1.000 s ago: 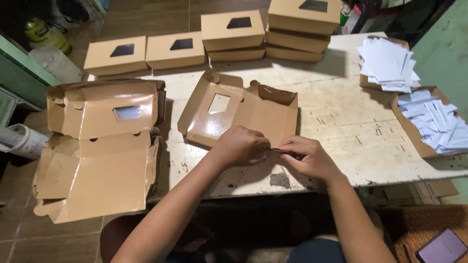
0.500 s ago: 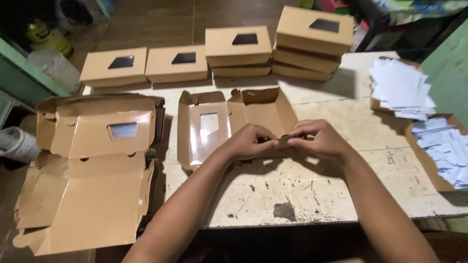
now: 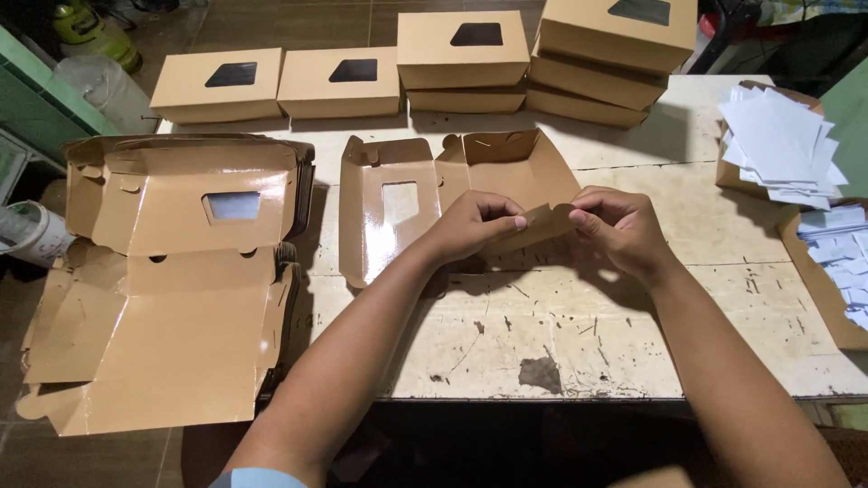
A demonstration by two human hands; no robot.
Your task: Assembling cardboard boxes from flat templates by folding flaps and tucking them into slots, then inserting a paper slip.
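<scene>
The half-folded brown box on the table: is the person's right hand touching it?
Touching. The head view shows the right hand pinching the front flap of the half-folded brown box, fingertips on the card; the left hand grips the same flap.

Near flap of half-folded box (image 3: 452,203) hidden behind left hand (image 3: 470,226) and right hand (image 3: 619,226). White paper stack (image 3: 841,262) and top folded box (image 3: 624,32) cut off by frame edge. Both elbows out of frame.

finished window boxes (image 3: 339,83), flat blanks (image 3: 172,298), white papers (image 3: 778,145)
</scene>
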